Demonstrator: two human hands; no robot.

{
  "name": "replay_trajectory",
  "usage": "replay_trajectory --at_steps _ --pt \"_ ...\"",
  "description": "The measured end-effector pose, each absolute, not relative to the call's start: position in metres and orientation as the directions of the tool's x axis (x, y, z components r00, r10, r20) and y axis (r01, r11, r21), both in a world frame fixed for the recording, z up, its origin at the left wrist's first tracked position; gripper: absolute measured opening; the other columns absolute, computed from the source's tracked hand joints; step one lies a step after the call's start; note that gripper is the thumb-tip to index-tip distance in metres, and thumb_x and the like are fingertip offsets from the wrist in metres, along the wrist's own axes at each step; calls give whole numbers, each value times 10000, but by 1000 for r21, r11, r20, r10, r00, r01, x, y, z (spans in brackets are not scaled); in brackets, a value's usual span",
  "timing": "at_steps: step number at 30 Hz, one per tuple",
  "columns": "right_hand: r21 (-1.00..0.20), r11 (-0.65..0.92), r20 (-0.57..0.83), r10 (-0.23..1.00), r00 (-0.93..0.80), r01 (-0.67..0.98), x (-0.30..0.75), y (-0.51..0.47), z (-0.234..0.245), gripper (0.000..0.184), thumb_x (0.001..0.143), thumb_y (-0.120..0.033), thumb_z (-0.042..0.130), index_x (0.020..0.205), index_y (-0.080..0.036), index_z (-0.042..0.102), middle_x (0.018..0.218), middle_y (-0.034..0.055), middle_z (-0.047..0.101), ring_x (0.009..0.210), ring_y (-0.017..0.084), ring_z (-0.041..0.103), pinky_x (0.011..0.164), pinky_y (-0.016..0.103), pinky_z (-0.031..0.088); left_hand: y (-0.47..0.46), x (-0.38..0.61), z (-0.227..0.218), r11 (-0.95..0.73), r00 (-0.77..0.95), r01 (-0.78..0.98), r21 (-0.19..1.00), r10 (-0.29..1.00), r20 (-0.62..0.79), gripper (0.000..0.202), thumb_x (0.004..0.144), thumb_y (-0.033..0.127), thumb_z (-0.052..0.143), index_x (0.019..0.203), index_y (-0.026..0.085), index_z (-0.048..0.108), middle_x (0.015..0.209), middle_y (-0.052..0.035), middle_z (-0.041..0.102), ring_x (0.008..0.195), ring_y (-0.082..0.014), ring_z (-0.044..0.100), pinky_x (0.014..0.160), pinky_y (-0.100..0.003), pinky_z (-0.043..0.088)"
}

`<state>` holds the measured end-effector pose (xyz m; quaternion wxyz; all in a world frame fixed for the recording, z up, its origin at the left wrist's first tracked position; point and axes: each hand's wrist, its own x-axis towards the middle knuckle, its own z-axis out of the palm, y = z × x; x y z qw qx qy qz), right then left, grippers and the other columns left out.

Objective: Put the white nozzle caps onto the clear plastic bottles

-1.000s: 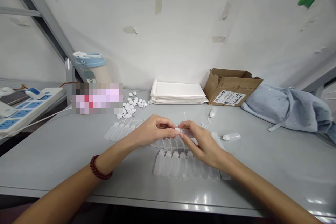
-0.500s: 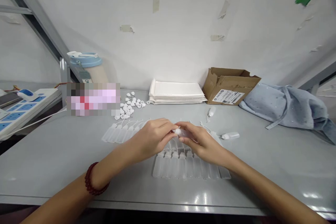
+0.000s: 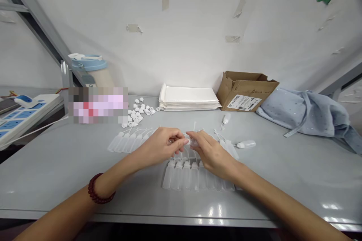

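Observation:
Small translucent plastic squeeze bottle (image 3: 194, 142) is in my right hand (image 3: 213, 154), mostly covered by the fingers. My left hand (image 3: 162, 143) pinches a white cap (image 3: 187, 141) at the bottle's mouth end; whether the cap is seated on it I cannot tell. A thin pale strip (image 3: 195, 125) sticks up just behind the fingertips. Under and in front of my hands lies a row of similar bottles (image 3: 185, 177) with white tops and thin cords. Another row of bottles (image 3: 127, 142) lies left, partly behind my left arm. More bottles (image 3: 229, 148) lie beyond my right hand.
Loose white caps (image 3: 137, 113) are heaped at the back left, near a blurred pink object (image 3: 98, 105) and a blue-lidded tumbler (image 3: 93, 69). White padded mailers (image 3: 189, 98), a cardboard box (image 3: 246, 92) and blue cloth (image 3: 308, 115) line the back. Two single bottles (image 3: 246, 144) lie right.
The bottle has turned in my right hand and is more covered by its fingers. My left fingers have shifted at the cap, and the pale strip now shows above. The view has moved slightly.

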<state>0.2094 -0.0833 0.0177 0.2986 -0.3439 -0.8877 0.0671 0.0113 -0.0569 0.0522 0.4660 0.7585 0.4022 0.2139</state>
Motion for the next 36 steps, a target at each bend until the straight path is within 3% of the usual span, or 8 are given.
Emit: replay_trajectory --at_steps 8,15,23,25,28,32,34,36 --pt "-464 706 496 707 -504 534 213 -83 22 506 908 -84 415 1376 -244 309 958 93 633 845 216 620 680 350 539 -57 12 38 -738 634 395 547 650 419 152 928 242 456 914 150 576 777 -32 625 649 -128 550 597 -250 435" --pt "-535 641 441 768 -465 551 212 -84 23 631 925 -150 434 1438 -250 79 1050 100 656 941 211 644 771 380 537 -60 12 49 -556 635 448 700 749 188 259 938 339 443 894 173 637 733 -2 636 609 -113 529 548 -229 400" --pt "-553 587 506 801 -321 591 214 -84 32 195 948 -330 438 1058 -191 520 861 70 628 643 161 549 603 291 451 -59 12 53 -315 564 309 897 821 93 281 933 379 464 852 156 615 696 -3 600 597 -114 559 571 -236 477" --pt "-682 506 434 861 -264 528 214 -86 36 203 943 -343 436 956 -188 565 675 2 545 543 128 453 538 266 384 -60 14 47 -465 549 325 823 802 235 233 935 317 476 857 144 610 665 -2 585 565 -110 534 536 -234 452" --pt "-907 247 174 957 -231 340 213 -85 43 291 913 -433 470 846 -175 587 570 -51 377 487 95 318 467 242 263 -60 17 38 -809 561 362 464 586 585 155 936 193 465 870 122 585 681 -32 577 616 -135 505 557 -264 428" --pt "-992 -117 -124 935 -334 40 214 -80 47 406 832 -529 561 649 -187 444 564 -81 257 467 61 198 434 223 159 -58 19 31 -923 662 382 50 311 682 154 943 119 413 865 118 546 742 -81 585 751 -191 511 651 -326 452" --pt "-984 -180 -167 917 -362 -2 215 -79 47 441 820 -537 575 612 -195 387 553 -86 264 452 50 184 423 218 153 -57 18 32 -921 652 383 74 326 684 128 940 137 442 866 119 544 738 -77 582 775 -196 515 661 -322 457" --pt "-994 -92 -107 941 -322 61 216 -79 47 403 838 -520 558 643 -182 457 551 -69 350 446 55 256 425 219 209 -57 18 35 -893 606 380 242 438 664 113 935 173 474 872 127 556 742 -61 586 764 -180 522 657 -297 456"
